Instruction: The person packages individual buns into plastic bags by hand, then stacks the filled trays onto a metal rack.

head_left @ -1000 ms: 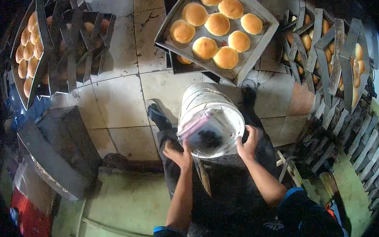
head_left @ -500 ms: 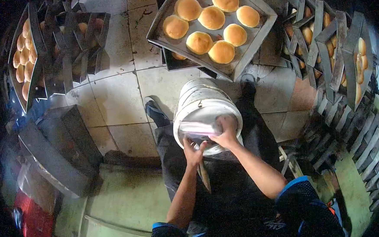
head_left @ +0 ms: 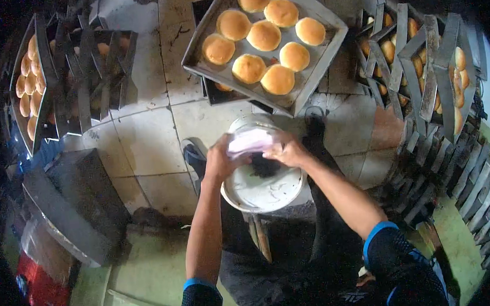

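A pale, pink-tinted bundle (head_left: 251, 141) is stretched between my two hands, blurred by motion; its kind I cannot tell. My left hand (head_left: 220, 159) is closed on its left end, and my right hand (head_left: 288, 150) grips the right end with the thumb at the near edge. Below them, between my legs, stands a white bucket (head_left: 264, 196) with a round pale top. A dark patch shows on that top just under the bundle. Ahead of the bucket, a metal tray (head_left: 317, 53) carries several round golden buns (head_left: 263, 36).
Trays of buns (head_left: 28, 88) are stacked on the left, with more bun trays (head_left: 425, 69) on the right. Dark empty-looking pans (head_left: 466, 190) lean in rows at lower right. A dark box (head_left: 85, 196) stands at left on the tiled floor (head_left: 143, 142).
Both hands have moved forward with the bundle, from over the bucket's top to its far rim. My left hand has shifted from the near rim to the bundle's left end.
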`<state>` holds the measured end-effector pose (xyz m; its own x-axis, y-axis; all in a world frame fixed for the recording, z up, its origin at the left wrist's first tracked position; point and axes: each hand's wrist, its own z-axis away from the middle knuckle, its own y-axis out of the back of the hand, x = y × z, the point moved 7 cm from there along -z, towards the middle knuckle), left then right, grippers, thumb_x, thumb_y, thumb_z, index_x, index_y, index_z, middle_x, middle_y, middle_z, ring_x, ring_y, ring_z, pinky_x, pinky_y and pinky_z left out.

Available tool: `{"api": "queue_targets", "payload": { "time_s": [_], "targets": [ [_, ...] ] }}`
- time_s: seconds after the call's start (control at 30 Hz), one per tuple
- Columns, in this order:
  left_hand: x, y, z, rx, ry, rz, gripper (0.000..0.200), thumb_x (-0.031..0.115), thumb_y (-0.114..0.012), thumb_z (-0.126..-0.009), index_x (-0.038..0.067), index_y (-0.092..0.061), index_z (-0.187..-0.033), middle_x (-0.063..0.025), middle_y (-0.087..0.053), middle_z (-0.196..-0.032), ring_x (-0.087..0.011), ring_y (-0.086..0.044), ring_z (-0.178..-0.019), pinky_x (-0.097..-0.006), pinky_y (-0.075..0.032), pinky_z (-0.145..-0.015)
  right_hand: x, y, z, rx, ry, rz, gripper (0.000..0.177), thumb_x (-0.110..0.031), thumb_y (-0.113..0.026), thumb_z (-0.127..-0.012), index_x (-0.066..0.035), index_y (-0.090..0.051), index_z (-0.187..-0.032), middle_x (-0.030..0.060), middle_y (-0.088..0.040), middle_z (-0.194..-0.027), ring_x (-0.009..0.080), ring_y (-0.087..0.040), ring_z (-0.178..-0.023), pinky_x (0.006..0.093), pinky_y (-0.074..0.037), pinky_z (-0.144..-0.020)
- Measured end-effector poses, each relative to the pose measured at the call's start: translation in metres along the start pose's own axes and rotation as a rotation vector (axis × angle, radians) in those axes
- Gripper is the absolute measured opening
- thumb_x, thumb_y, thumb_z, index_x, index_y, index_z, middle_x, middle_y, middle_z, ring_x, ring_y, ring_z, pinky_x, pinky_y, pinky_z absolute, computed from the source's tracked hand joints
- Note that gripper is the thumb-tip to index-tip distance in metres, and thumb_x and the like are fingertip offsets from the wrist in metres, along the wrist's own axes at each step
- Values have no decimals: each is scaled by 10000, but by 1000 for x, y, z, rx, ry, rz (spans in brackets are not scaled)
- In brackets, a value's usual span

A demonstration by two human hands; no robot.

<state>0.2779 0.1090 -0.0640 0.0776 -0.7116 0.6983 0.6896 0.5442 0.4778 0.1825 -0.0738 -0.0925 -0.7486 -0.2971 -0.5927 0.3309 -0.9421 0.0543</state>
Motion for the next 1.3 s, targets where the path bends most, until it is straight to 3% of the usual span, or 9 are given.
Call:
{"api": "queue_targets", "payload": {
  "time_s": [0.17,0.33,0.4,0.6,0.77,0.87,1.0,1.2,1.3],
  "targets": [
    [-30,-39,47,-128,164,-138,573,259,-864,-634,88,-614,-1120,-183,-688,-1011,-346,-673,-929,-421,-529,-811,36,-25,32,346,431,220,481,-275,-830,-729,-97,-630,-1129,83,-651,-1141,230,-617,-1032,373,-502,-922],
    [-11,-63,97,-229,186,-136,381,255,-721,-723,109,-628,-1063,-179,-685,-981,-356,-661,-948,-434,-528,-805,105,-66,58,158,134,90,511,-276,-864,-678,-113,-639,-1107,73,-685,-964,226,-643,-886,372,-525,-811],
    [-24,-88,94,-591,22,-162,378,334,-697,-732,100,-645,-1026,-187,-681,-978,-358,-664,-942,-442,-535,-789,116,-68,60,153,265,84,623,-329,-883,-635,-107,-613,-1151,90,-674,-1008,234,-628,-949,379,-513,-843],
    [18,-85,92,-496,104,-572,350,332,-641,-790,155,-662,-1092,-170,-679,-1038,-373,-656,-987,-456,-543,-829,37,6,45,-591,91,235,1112,-381,-906,-598,-134,-284,-1486,150,-547,-1300,250,-509,-1196,387,-434,-989],
    [9,-104,64,-538,-50,-619,518,402,-696,-759,165,-607,-1211,-170,-657,-1127,-368,-638,-1034,-462,-521,-879,11,-4,18,-639,327,332,902,-394,-891,-621,-96,-485,-1369,143,-587,-1258,236,-563,-1113,390,-464,-942],
    [-67,-160,31,-558,-550,-353,608,378,-749,-711,147,-581,-1248,-172,-659,-1125,-377,-629,-1033,-451,-503,-895,12,-31,-7,-616,377,652,831,-433,-885,-610,-80,-561,-1289,150,-608,-1225,243,-581,-1088,382,-477,-916],
    [-17,-109,74,-320,-382,-277,583,293,-767,-698,86,-589,-1214,-206,-655,-1096,-392,-621,-1010,-450,-493,-876,30,-42,28,-401,340,813,927,-550,-899,-480,-80,-589,-1216,164,-652,-1131,271,-623,-1029,377,-504,-862],
    [33,-127,98,-192,-523,-398,508,218,-715,-722,64,-583,-1188,-232,-649,-1047,-420,-610,-987,-475,-495,-839,39,-25,97,21,686,923,359,-132,-705,-615,-47,-627,-955,173,-662,-783,332,-660,-749,451,-494,-679],
    [58,-124,117,-117,-543,-404,349,182,-691,-745,75,-635,-1072,-236,-664,-949,-414,-636,-912,-493,-511,-806,31,-27,144,89,541,743,325,-20,-627,-633,-34,-623,-957,181,-659,-762,353,-643,-701,430,-501,-659]
  ]
}}
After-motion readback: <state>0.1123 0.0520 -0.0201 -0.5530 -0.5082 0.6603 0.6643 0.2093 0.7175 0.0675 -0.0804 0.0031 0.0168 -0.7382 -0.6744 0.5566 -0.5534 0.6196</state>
